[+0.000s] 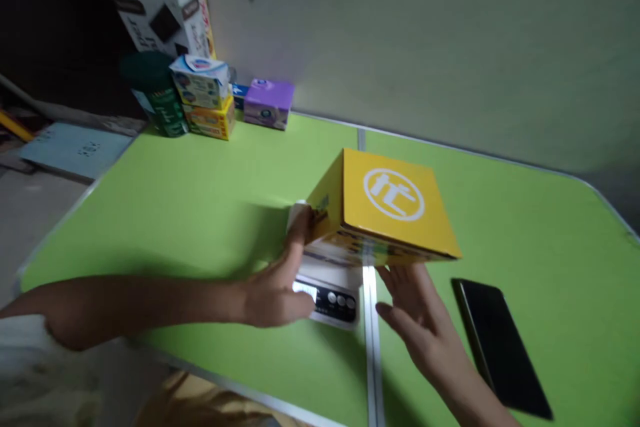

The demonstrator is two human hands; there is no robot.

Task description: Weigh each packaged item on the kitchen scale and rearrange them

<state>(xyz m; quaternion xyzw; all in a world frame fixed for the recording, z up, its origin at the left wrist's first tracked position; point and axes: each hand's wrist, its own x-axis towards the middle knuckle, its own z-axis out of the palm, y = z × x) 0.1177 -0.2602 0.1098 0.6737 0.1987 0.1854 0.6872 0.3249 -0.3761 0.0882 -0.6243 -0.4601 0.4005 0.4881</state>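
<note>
A yellow cardboard box (pixel 430 213) with a white round logo on top is over a white kitchen scale (pixel 340 273). Whether its full base rests on the scale cannot be seen. My left hand (pixel 277 287) is at the box's left side, fingers stretched along it, thumb out beside the scale's lit display. My right hand (pixel 417 317) is at the near right, palm turned up and fingers spread, their tips by the box's lower edge. Contact there is hidden. Right of that hand lies a black phone-like slab (pixel 503 347).
Along the wall at the back left of the green table (pixel 210 213) stand a purple box (pixel 269 103), a dark green canister (pixel 157 97), two stacked small cartons (pixel 207 97) and a white box (pixel 160 13). A metal seam (pixel 373 347) crosses the table.
</note>
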